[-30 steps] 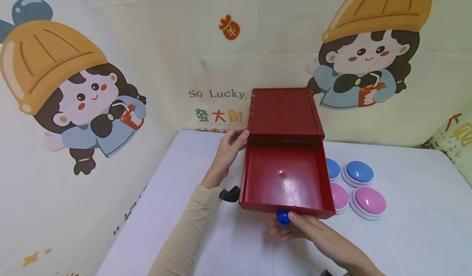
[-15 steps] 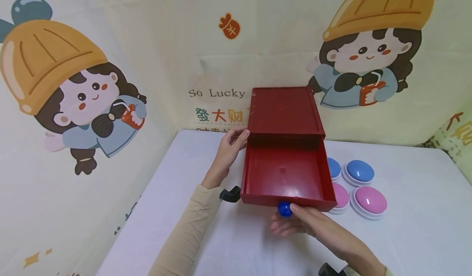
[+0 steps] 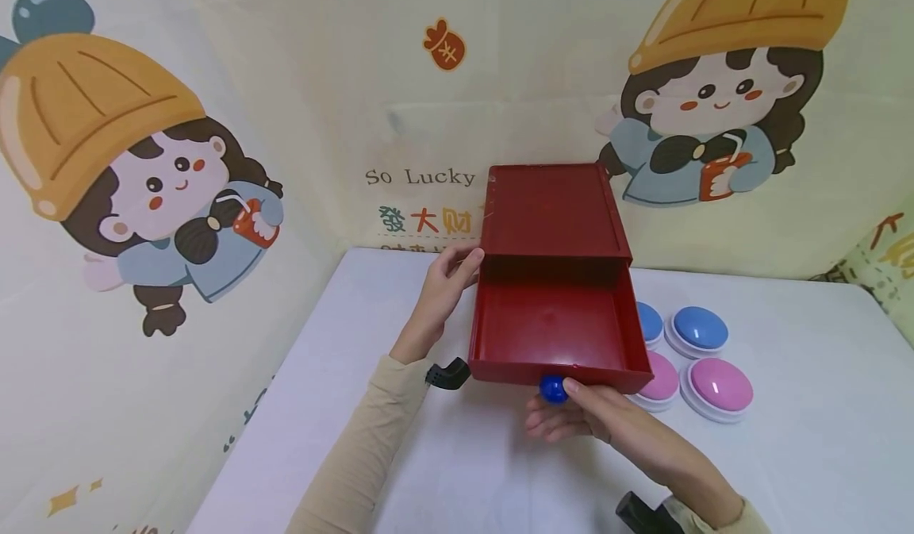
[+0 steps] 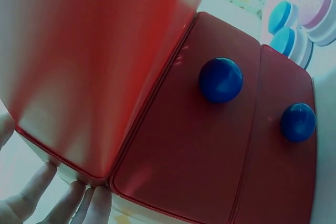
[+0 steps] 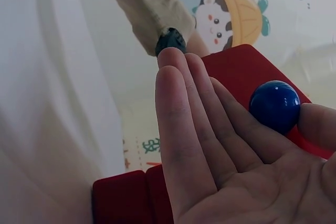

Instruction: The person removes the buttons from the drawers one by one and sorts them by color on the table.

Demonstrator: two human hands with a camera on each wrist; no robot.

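A red drawer cabinet [image 3: 557, 210] stands on the table, its top drawer [image 3: 550, 324] pulled out and bare inside. My right hand [image 3: 596, 415] is at the drawer's front, the round blue knob [image 3: 553, 389] between thumb and index finger. In the right wrist view, the other fingers [image 5: 176, 114] stretch out straight, palm up. My left hand [image 3: 443, 300] rests against the cabinet's left side, fingertips [image 4: 100, 203] lined along the wall in the left wrist view. Two lower drawer fronts [image 4: 184, 145] are flush there, each with a blue knob [image 4: 220, 80].
Right of the cabinet sit blue dome buttons [image 3: 700, 328] and pink dome buttons [image 3: 721, 385] on white bases, partly hidden behind the drawer. A white cloth covers the table [image 3: 814, 359]. A printed cartoon backdrop [image 3: 314, 82] hangs behind it.
The drawer's front edge and knob have shifted back toward the cabinet, with my right hand moving along. Less of the drawer's inside shows. My left hand has stayed in place.
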